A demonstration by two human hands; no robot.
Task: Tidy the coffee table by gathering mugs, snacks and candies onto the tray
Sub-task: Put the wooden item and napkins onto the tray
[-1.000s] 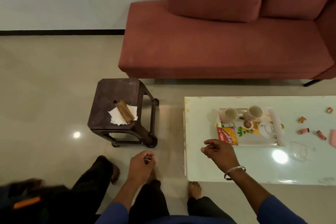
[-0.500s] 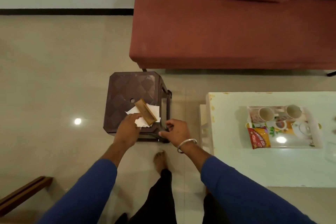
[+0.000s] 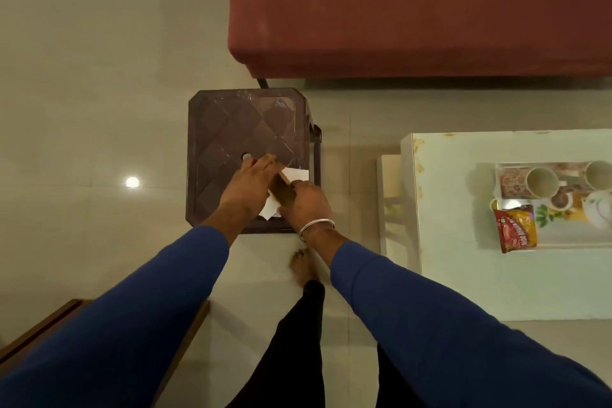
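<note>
My left hand [image 3: 246,189] lies with its fingers stretched over the white napkins [image 3: 296,173] on a dark brown plastic stool [image 3: 231,122]. Beside it, my right hand [image 3: 304,205] curls round a brown wooden napkin holder [image 3: 281,190] that sits on the napkins. At the far right, the patterned tray [image 3: 563,243] stands on the white coffee table [image 3: 463,275]. On the tray are two mugs [image 3: 543,182] [image 3: 597,174], a small bowl [image 3: 559,200] and a white lidded pot [image 3: 599,212]. A red and yellow snack packet [image 3: 515,228] lies at the tray's near-left corner.
A red sofa [image 3: 414,10] fills the top right, close behind the stool. Glossy tiled floor [image 3: 82,93] spreads to the left. A wooden piece [image 3: 39,325] shows at the bottom left. My bare foot [image 3: 303,267] stands between stool and table.
I have turned and leaned from the coffee table to the stool. My left hand slid further over the napkins, and my right hand moved from the stool's edge onto the wooden holder.
</note>
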